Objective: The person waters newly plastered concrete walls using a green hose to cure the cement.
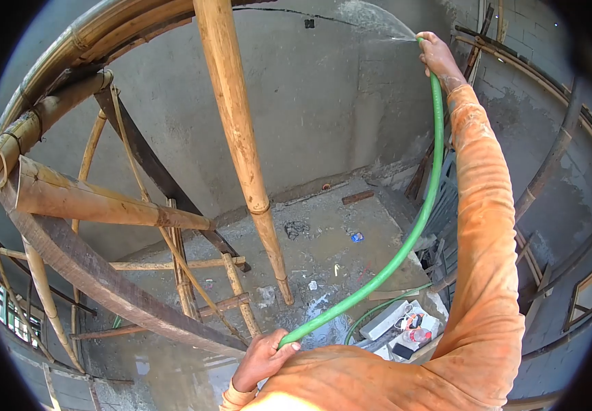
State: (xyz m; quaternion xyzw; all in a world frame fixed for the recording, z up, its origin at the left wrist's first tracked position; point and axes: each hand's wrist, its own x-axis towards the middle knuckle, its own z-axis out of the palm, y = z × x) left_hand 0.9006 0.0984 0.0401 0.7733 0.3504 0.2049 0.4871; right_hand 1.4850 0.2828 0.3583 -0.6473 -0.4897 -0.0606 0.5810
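High up among the bamboo scaffolding, a person in an orange long-sleeved shirt handles a green hose (416, 229). Their right hand (435, 55) is raised at arm's length toward the grey concrete wall (309, 109), its fingers wrapped around the end of the hose, and a fan of water spray (371, 17) leaves the tip and strikes the wall near the top. Their left hand (263, 357) is low and close to the body, closed around the hose further along its length. Between the two hands the hose runs in a long curve, up alongside the outstretched right sleeve (481, 226). Another stretch of green hose loops across the floor below.

A thick upright bamboo pole (241, 144) stands just left of the hose, reaching down to the concrete floor (337, 226), which shows wet patches and small scraps of litter. More bamboo poles and a dark curved plank (104, 281) cross on the left. Far below, near the right sleeve, a white block carries a few small items, too small to make out.
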